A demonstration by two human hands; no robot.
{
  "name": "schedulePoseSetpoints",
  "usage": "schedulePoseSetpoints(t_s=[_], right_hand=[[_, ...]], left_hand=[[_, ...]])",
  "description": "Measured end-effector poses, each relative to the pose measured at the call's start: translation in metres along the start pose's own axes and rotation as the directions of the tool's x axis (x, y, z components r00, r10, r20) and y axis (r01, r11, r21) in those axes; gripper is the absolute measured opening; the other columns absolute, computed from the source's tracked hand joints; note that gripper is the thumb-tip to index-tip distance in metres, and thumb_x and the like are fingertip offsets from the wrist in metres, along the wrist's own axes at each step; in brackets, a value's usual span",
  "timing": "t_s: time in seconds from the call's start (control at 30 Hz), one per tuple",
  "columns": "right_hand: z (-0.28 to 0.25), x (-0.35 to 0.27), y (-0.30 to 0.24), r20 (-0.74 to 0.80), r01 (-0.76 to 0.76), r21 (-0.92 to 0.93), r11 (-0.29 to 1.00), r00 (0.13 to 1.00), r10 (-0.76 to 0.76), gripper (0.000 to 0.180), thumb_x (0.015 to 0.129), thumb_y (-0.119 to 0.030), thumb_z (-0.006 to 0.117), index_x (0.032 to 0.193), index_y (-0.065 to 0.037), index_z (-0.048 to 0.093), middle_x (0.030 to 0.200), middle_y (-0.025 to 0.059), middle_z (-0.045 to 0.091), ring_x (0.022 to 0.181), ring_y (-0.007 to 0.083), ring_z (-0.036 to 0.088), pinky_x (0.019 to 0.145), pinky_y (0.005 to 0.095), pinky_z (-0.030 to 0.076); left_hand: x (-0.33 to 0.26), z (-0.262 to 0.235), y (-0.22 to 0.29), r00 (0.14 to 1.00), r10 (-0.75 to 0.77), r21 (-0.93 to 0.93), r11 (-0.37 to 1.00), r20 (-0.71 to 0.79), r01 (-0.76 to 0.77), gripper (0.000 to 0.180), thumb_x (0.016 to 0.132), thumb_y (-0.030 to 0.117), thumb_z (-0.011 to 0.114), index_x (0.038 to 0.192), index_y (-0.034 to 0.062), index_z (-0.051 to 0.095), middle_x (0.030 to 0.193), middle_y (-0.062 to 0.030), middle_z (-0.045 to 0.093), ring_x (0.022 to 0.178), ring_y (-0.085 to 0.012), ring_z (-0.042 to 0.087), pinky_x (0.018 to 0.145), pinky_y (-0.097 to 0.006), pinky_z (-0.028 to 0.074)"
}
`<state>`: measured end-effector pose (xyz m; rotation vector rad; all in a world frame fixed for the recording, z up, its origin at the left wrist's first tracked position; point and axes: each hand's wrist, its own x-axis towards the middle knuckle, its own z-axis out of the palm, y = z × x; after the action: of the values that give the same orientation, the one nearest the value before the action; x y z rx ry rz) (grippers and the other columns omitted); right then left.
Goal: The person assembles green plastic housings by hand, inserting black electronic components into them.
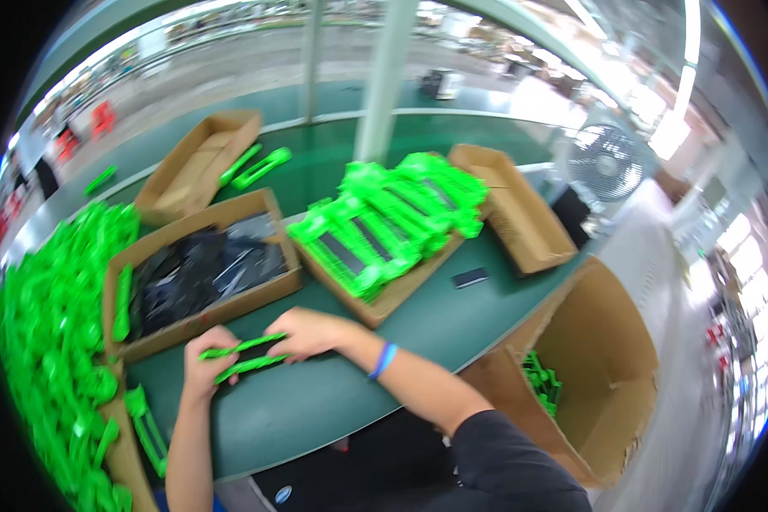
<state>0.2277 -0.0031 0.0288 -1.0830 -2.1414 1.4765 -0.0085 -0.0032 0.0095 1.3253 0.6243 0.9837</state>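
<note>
Between my two hands is a bright green plastic frame (258, 363) with two long rails and a dark strip between them. My left hand (203, 362) grips its left end, while my right hand (305, 333) is closed round the right end. Both hands are above the green table near its front edge, just in front of a cardboard box (198, 320) of dark flat pieces (196, 273). Another green frame (147, 429) lies by my left forearm. Exactly how the dark strip sits in the held frame is blurred.
Green parts (51, 341) are heaped at the left. Beyond my hands, a box holds stacked green frames with dark strips (392, 218). A dark strip (470, 277) lies on the table (435, 311). A large carton (610, 341) stands at the right; a fan (606, 162) is behind.
</note>
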Motion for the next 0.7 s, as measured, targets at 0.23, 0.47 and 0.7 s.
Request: schedulePoseSetpoints(t_s=[0.23,0.47,0.7], right_hand=[[0.007,0.000,-0.004,-0.197,-0.018,-0.054,0.998,0.980,0.007,0.018,0.081,-0.018,0.061,0.082,0.000,0.063,0.056,0.0100,0.059,0.050,0.0163,0.059,0.053,0.0294,0.046],[0.015,0.004,-0.001,-0.235,0.020,-0.019,1.000,0.972,-0.024,0.019,0.081,-0.018,0.062,0.084,0.000,0.064,0.056,0.0100,0.059,0.049,0.0160,0.057,0.051,0.0294,0.045],[0.017,0.006,-0.002,-0.440,0.031,0.214,0.976,0.895,0.068,0.018,0.077,-0.018,0.070,0.081,-0.002,0.061,0.055,0.0030,0.056,0.042,0.0081,0.050,0.040,0.0241,0.037]], left_hand=[[0.003,-0.007,-0.007,1.000,0.016,-0.062,0.998,-0.005,-0.016,0.013,0.071,-0.012,0.060,0.082,-0.0052,0.061,0.089,-0.0122,0.053,0.063,-0.0169,0.057,0.042,-0.025,0.049],[0.002,-0.013,-0.006,1.000,0.004,-0.033,0.999,0.005,-0.004,0.012,0.070,-0.012,0.060,0.081,-0.0057,0.061,0.087,-0.0116,0.053,0.063,-0.0162,0.057,0.041,-0.025,0.049],[0.001,-0.009,-0.005,0.996,0.032,-0.120,0.992,-0.084,-0.042,0.015,0.069,-0.013,0.058,0.082,-0.0054,0.061,0.089,-0.0120,0.051,0.063,-0.0157,0.056,0.042,-0.025,0.050]])
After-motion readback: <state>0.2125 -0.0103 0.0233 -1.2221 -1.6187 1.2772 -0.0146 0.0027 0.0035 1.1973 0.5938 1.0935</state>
